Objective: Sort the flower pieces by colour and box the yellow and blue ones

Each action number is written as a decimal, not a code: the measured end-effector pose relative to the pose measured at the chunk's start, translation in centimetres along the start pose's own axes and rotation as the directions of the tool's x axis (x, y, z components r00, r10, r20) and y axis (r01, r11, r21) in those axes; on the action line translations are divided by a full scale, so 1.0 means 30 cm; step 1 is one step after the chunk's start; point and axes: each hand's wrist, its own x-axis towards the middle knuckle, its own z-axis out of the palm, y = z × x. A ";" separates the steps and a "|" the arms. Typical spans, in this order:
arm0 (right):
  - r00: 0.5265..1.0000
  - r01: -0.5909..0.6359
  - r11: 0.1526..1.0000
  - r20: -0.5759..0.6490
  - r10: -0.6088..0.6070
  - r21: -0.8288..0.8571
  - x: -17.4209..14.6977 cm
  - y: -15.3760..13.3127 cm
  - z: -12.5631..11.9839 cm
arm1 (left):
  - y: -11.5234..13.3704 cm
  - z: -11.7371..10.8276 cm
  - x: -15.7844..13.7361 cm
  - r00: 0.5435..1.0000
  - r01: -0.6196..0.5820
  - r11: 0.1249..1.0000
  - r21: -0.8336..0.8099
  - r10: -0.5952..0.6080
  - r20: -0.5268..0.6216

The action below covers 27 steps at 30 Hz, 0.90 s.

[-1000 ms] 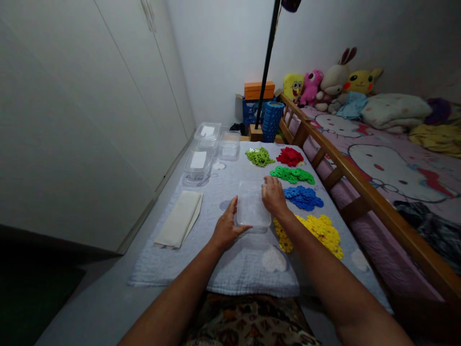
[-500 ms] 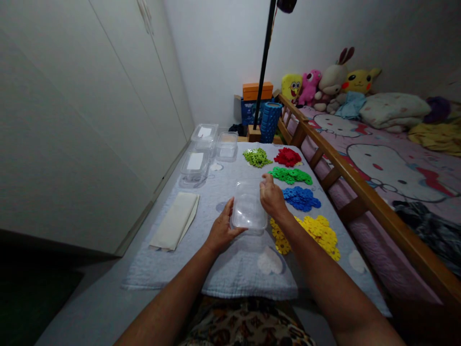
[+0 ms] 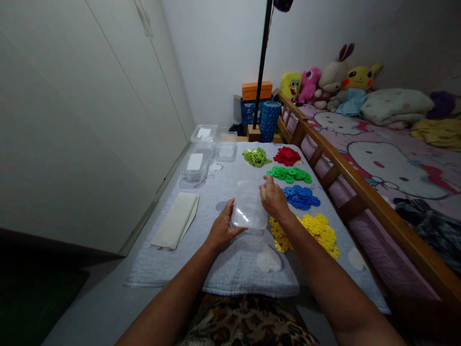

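Left hand (image 3: 222, 230), right hand (image 3: 272, 197) on your clear plastic container (image 3: 248, 204).
Left fingers pinch its corner; right's unclear; uneven pressure could tip it.

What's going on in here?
A person's left hand holds a clear box at its near left corner; the right hand is at its right side. Yellow pieces, blue pieces, green pieces, red pieces and lime pieces lie in piles. Farther left, more clear boxes stand beyond a folded cream sheet.
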 end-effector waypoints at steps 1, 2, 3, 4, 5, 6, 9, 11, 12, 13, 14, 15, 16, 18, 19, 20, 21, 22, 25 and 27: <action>1.000 -0.011 1.000 0.015 0.012 -0.014 0.000 -0.004 -0.005 | 0.001 0.000 0.000 1.000 0.002 1.000 0.001 -0.002 0.001; 0.999 -0.019 0.999 0.028 0.019 -0.027 0.001 -0.007 -0.010 | 0.002 0.000 -0.001 1.000 0.005 1.000 0.000 -0.005 0.002; 0.999 -0.022 0.999 0.040 0.024 -0.039 0.001 -0.010 -0.014 | 0.003 0.000 -0.002 1.000 0.007 1.000 -0.001 -0.007 0.005; 0.998 -0.025 0.998 0.049 0.027 -0.050 0.002 -0.012 -0.019 | 0.004 0.000 -0.003 1.000 0.009 1.000 0.001 -0.009 0.006; 0.998 -0.025 0.998 0.058 0.029 -0.060 0.003 -0.014 -0.023 | 0.005 0.000 -0.003 1.000 0.010 1.000 0.004 -0.010 0.007; 0.997 -0.023 0.997 0.067 0.028 -0.069 0.003 -0.016 -0.026 | 0.006 0.001 -0.004 1.000 0.010 1.000 0.010 -0.010 0.009; 0.996 -0.018 0.995 0.090 0.027 -0.097 0.003 -0.020 -0.038 | 0.009 0.001 -0.006 1.000 0.008 1.000 0.027 -0.009 0.015; 0.994 -0.019 0.993 0.101 0.031 -0.115 0.002 -0.023 -0.046 | 0.006 -0.002 -0.006 1.000 0.002 0.999 0.033 -0.003 0.021; 0.994 -0.019 0.993 0.107 0.032 -0.120 0.001 -0.024 -0.049 | 0.002 -0.005 -0.005 1.000 -0.006 0.999 0.032 0.005 0.028; 0.993 -0.022 0.992 0.113 0.036 -0.125 0.000 -0.025 -0.051 | -0.002 -0.009 -0.004 0.999 -0.019 1.000 0.024 0.018 0.040; 0.992 -0.026 0.991 0.117 0.041 -0.128 -0.001 -0.026 -0.053 | -0.008 -0.014 -0.003 0.998 -0.034 0.999 0.008 0.033 0.059; 0.992 -0.033 0.991 0.119 0.049 -0.130 -0.002 -0.028 -0.053 | -0.014 -0.019 -0.002 0.995 -0.046 0.999 -0.023 0.048 0.083; 0.991 -0.043 0.990 0.119 0.059 -0.132 -0.002 -0.029 -0.053 | -0.020 -0.024 0.000 0.992 -0.051 0.996 -0.071 0.058 0.109; 0.990 -0.064 0.989 0.117 0.080 -0.135 -0.003 -0.031 -0.050 | -0.027 -0.030 0.003 0.989 -0.025 0.982 -0.190 0.052 0.136; 0.989 -0.071 0.989 0.116 0.086 -0.132 -0.002 -0.032 -0.049 | -0.028 -0.032 0.003 0.991 -0.003 0.970 -0.242 0.035 0.131; 0.989 -0.076 0.989 0.116 0.090 -0.125 -0.001 -0.034 -0.047 | -0.027 -0.031 0.003 0.993 0.020 0.959 -0.283 0.014 0.118; 0.989 -0.080 0.990 0.117 0.093 -0.116 0.000 -0.034 -0.045 | -0.024 -0.029 0.002 0.995 0.038 0.950 -0.310 -0.006 0.103; 0.988 -0.084 0.991 0.118 0.097 -0.107 0.001 -0.035 -0.043 | -0.020 -0.026 0.001 0.996 0.051 0.945 -0.323 -0.023 0.089; 0.987 -0.093 0.993 0.126 0.101 -0.067 0.003 -0.033 -0.035 | -0.006 -0.017 -0.006 0.997 0.064 0.935 -0.350 -0.042 0.068; 0.985 -0.110 0.993 0.131 0.113 -0.031 0.002 -0.030 -0.028 | 0.003 -0.012 -0.011 0.998 0.061 0.926 -0.373 -0.044 0.052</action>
